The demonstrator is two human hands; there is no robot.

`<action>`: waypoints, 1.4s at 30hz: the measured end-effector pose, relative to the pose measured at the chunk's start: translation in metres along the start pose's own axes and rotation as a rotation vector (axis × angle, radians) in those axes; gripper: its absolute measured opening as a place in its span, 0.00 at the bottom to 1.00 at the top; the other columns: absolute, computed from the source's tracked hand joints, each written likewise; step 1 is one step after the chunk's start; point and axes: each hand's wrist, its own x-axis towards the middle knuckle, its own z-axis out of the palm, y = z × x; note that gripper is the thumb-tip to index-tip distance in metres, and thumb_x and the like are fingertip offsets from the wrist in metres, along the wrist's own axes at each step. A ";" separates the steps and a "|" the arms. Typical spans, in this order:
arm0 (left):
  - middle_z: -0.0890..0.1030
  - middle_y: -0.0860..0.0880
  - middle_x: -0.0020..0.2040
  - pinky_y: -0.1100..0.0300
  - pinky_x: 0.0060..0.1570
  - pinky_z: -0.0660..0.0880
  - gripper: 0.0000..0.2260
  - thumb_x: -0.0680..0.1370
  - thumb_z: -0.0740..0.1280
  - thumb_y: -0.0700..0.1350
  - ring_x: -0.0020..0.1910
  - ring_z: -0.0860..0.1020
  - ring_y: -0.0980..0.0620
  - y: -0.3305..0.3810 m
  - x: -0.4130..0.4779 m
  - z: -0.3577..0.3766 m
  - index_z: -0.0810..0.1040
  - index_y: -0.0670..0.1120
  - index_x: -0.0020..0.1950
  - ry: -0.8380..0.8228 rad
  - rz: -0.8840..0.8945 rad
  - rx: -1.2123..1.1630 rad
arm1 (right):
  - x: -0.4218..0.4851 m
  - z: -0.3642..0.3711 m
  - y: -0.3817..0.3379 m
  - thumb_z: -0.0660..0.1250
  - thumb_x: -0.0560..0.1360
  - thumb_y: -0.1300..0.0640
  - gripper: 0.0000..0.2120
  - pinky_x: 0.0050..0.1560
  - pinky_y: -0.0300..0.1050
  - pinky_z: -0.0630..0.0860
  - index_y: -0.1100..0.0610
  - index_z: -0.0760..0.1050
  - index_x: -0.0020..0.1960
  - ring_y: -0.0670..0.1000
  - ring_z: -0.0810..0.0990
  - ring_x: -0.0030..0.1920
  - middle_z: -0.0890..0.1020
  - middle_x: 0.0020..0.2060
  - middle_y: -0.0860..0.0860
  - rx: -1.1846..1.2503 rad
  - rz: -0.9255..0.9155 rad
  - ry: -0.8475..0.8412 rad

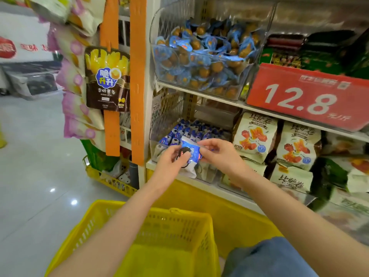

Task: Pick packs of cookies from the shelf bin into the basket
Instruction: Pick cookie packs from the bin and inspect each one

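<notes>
Both hands are meeting on one blue-and-white cookie pack (191, 151), just in front of the clear shelf bin (154, 140) on the lower shelf. The left hand (172, 157) is pinching the pack's left end, thumb lying over the printed cookie, while the right hand (216, 150) is pinching its right edge. Gripping both ends is probably steadying a light, crinkly wrapper. The yellow basket (175, 226) is sitting directly below the forearms, handy for a short drop. More packs are lying heaped in the bin behind. Something pale is hanging beneath the left hand; whether it is a second pack or this one's lower part, I cannot tell. The arms are covering part of the basket's floor, and the hands are hiding the bin's front.
</notes>
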 end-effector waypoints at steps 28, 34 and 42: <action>0.76 0.50 0.37 0.71 0.31 0.71 0.04 0.78 0.64 0.45 0.31 0.75 0.64 -0.102 0.017 -0.076 0.74 0.46 0.45 -0.100 -0.326 -0.056 | 0.038 0.103 0.086 0.68 0.74 0.55 0.04 0.39 0.39 0.70 0.54 0.79 0.44 0.40 0.71 0.37 0.73 0.37 0.43 -0.554 -0.343 -0.110; 0.82 0.49 0.42 0.64 0.33 0.77 0.14 0.71 0.72 0.39 0.37 0.81 0.57 -0.089 -0.013 -0.074 0.74 0.44 0.54 -0.245 -0.397 0.017 | 0.012 0.091 0.083 0.64 0.76 0.62 0.05 0.35 0.40 0.79 0.57 0.73 0.41 0.48 0.78 0.35 0.78 0.38 0.56 -0.065 0.125 0.069; 0.79 0.48 0.34 0.66 0.33 0.75 0.07 0.74 0.69 0.39 0.31 0.77 0.58 -0.074 -0.045 -0.087 0.78 0.49 0.38 -0.051 -0.197 0.186 | -0.040 0.080 0.080 0.71 0.71 0.64 0.25 0.43 0.32 0.76 0.59 0.65 0.64 0.43 0.79 0.43 0.78 0.48 0.53 -0.143 0.339 -0.424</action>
